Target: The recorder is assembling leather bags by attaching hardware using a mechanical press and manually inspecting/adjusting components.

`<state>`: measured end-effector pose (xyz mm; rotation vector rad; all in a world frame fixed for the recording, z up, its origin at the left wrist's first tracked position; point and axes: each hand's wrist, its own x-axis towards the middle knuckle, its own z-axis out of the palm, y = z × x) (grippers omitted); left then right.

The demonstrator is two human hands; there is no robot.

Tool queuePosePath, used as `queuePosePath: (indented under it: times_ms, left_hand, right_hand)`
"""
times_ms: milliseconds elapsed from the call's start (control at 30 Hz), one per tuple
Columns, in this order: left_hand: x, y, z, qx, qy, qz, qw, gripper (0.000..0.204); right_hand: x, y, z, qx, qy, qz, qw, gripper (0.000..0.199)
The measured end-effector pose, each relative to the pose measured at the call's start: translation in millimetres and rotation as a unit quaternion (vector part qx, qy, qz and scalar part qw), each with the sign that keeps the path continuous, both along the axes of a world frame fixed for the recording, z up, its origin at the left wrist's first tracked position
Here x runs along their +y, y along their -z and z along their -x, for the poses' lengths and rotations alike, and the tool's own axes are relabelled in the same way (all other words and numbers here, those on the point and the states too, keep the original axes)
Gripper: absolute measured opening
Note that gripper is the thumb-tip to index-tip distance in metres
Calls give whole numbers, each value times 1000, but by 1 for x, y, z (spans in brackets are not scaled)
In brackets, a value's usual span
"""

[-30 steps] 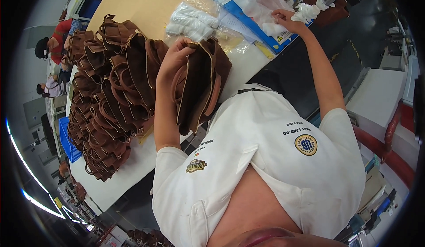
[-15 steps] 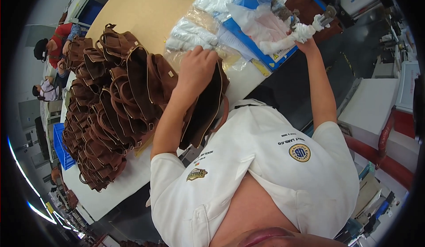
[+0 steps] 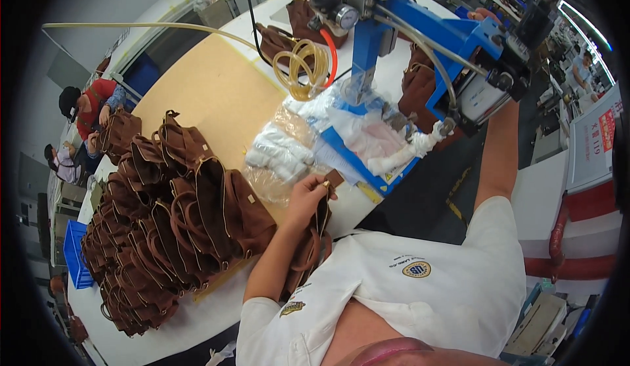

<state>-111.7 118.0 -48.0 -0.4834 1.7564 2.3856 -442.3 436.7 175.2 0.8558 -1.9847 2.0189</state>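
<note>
Brown bag (image 3: 314,241), tan-edged, strap looped; left hand (image 3: 305,195) fingers pinch its tab; right hand (image 3: 485,15) fingers: can't tell

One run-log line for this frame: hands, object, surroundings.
left hand: grips brown bag by tab | right hand: raised on blue press machine | bag pile beside, on table

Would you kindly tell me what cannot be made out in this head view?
- Right hand: mostly hidden behind the blue machine; its grip cannot be judged.
- Brown bag in the left hand: lower part hidden by the forearm and shirt.
- Stacked brown bags: count unclear, they overlap.
</note>
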Motion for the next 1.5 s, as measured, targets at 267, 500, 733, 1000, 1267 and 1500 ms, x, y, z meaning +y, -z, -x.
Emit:
queuePosePath:
  times_ms: [267, 500, 733, 1000, 1267, 1500]
  left_hand:
    - [19, -15, 12, 51, 192, 4, 980, 23]
    - [4, -12, 3, -19, 112, -132, 985, 26]
    - [-7, -7, 5, -11, -18, -195, 981, 12]
    - [-12, 2, 2, 13, -33, -198, 979, 13]
    - [-21, -2, -3, 16, -30, -173, 984, 22]
    - [-23, -20, -5, 17, -21, -131, 991, 22]
  right_hand:
    - [-109, -82, 30, 130, -155, -31, 979, 16]
    - [-151, -85, 18, 305, -2, -256, 917, 17]
    - [-140, -87, 18, 314, -21, -263, 912, 20]
    - [-141, -96, 17, 371, -25, -285, 883, 21]
    - [-143, -103, 18, 342, -23, -346, 873, 24]
    - [-142, -107, 33, 370, -61, -372, 849, 24]
